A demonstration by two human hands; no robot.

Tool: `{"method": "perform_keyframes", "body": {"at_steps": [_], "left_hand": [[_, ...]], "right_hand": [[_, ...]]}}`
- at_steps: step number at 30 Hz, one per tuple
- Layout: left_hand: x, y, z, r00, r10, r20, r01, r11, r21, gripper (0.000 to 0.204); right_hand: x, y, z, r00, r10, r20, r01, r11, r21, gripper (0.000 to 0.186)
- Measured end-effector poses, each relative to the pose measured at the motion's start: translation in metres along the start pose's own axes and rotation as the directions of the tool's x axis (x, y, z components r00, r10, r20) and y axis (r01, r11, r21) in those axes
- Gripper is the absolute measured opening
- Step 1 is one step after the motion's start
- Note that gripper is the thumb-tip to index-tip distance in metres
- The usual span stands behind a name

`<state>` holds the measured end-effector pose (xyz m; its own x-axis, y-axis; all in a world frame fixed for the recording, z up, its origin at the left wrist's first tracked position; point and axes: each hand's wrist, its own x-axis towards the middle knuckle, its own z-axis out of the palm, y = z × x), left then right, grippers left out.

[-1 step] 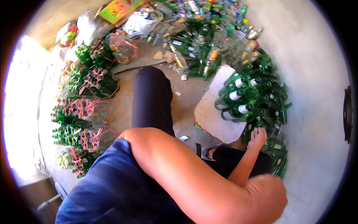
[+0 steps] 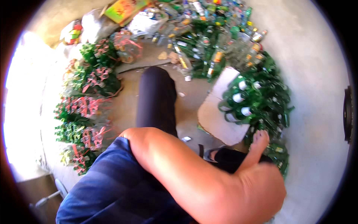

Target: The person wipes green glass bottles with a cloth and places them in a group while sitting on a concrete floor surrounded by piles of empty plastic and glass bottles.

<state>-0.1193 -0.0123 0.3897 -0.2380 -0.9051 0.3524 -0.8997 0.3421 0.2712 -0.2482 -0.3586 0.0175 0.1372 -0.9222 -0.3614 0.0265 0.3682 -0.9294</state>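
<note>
My right hand (image 2: 260, 140) reaches down to the right, at the near edge of a heap of green glass bottles (image 2: 257, 89). Its fingers look curled beside a bottle neck, and what they hold is hidden by blur. My bare left forearm (image 2: 179, 160) crosses in front of me from left to right, bent at the elbow. It ends in my blurred left hand (image 2: 263, 184), which covers part of my right forearm. The left fingers cannot be made out. Several labelled bottles lie with their bases over a white board (image 2: 220, 112).
Bundles of green bottles tied with pink strips (image 2: 87, 106) line the left side. Mixed bottles (image 2: 209, 44) pile up at the back, beside white plastic bags (image 2: 147, 24) and a colourful carton (image 2: 126, 10). A pale wall (image 2: 317, 93) bounds the right.
The view has shifted slightly, so the surroundings sit a little further right and lower. My left hand has moved up a little over my right forearm. My right hand stays by the green bottles.
</note>
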Motion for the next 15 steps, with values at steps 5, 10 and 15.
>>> {"method": "perform_keyframes", "body": {"at_steps": [5,10,15], "left_hand": [[-0.132,-0.096,-0.049,0.591,-0.589,-0.550,0.575,0.787,-0.225,0.019],[-0.318,-0.158,0.015,0.075,-0.918,-0.389,0.997,0.070,0.026,0.033],[-0.475,-0.155,0.223,-0.192,-0.948,0.255,0.980,-0.174,0.093,0.039]], "right_hand": [[0.027,-0.012,-0.016,0.992,-0.034,0.125,0.037,0.999,-0.020,0.031],[-0.005,-0.042,-0.010,0.994,-0.105,0.026,0.105,0.994,0.006,0.045],[-0.023,-0.081,-0.017,0.964,-0.239,0.116,0.234,0.971,0.053,0.040]]}}
